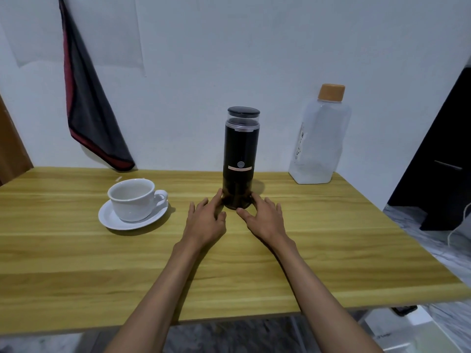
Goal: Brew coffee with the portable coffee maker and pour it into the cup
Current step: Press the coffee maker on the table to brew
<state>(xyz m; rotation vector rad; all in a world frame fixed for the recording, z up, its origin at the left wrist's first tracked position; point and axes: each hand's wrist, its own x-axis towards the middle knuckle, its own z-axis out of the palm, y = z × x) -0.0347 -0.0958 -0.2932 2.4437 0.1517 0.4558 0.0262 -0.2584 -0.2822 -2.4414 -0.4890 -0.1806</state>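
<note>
A tall black portable coffee maker (240, 159) with a clear top section and black lid stands upright on the wooden table (76, 263), near the middle back. My left hand (206, 220) rests on the table with its fingertips touching the left side of the maker's base. My right hand (265, 217) lies the same way against the right side of the base. Fingers of both hands are spread, not wrapped around the body. A white cup (132, 198), which looks empty, sits on a white saucer (112, 221) to the left of the maker.
A clear plastic bottle with an orange cap (319, 138) stands at the back right by the wall. A dark cloth with red trim (86, 103) hangs on the wall at the left. The table's right edge borders dark furniture (438, 161) and a marbled floor.
</note>
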